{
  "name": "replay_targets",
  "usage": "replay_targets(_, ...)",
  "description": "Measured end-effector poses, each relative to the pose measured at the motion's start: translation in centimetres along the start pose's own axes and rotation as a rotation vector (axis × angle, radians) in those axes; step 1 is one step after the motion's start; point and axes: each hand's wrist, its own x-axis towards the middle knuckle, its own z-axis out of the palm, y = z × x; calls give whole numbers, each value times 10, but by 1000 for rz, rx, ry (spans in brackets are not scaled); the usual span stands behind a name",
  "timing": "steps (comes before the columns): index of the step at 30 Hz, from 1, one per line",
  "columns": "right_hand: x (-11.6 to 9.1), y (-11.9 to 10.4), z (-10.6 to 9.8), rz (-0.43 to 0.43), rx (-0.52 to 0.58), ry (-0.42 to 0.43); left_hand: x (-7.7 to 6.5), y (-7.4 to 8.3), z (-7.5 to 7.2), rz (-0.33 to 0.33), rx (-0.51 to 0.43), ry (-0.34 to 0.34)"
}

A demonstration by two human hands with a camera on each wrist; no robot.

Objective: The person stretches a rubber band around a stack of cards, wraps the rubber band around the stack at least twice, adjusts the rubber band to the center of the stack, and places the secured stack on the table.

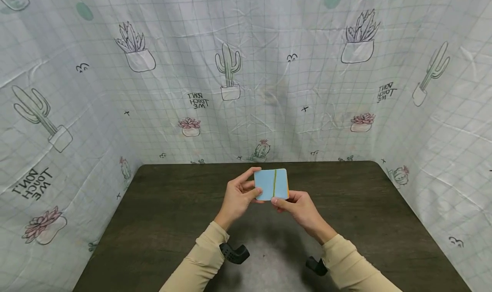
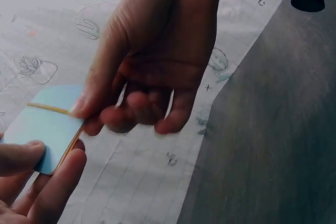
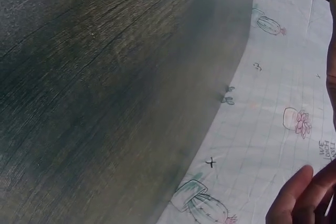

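A small light blue square stack of cards [image 1: 265, 185], with an olive-yellow band across its face, is held up above the table. Orange-toned layers show along its edge in the left wrist view. My left hand [image 1: 237, 199] grips the stack's left side, thumb on the blue face and other fingers at the edges and behind. At the lower right corner my right hand [image 1: 303, 211] pinches the stack, its thumb beside the band's lower end. In the right wrist view, fingers [image 3: 299, 198] show at the lower right, while the stack is out of frame.
Below the hands lies a dark wood-grain table [image 1: 161, 223]. A pale curtain [image 1: 265, 78] printed with cacti and potted plants surrounds its back and sides. Black wrist devices [image 1: 235, 253] sit below both forearms' beige sleeves [image 1: 205, 253].
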Motion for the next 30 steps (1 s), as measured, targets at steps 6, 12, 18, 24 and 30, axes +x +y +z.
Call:
replay_targets(6,1,-6,-6,-24,-31,-7,1,1,4,-18,-11,-26)
replay_targets(12,8,-21,-17,-129,-35,135,-2,-3,3,-68,2,-72)
replay_targets(18,12,-30,-18,-161,-25,158,-4,-1,3,-69,2,-104)
replay_targets(24,12,-30,-15,-106,-31,111,-3,-1,7,-75,33,-213)
replay_targets(30,13,-29,-12,-98,-15,105,-4,-3,7,-79,22,-170)
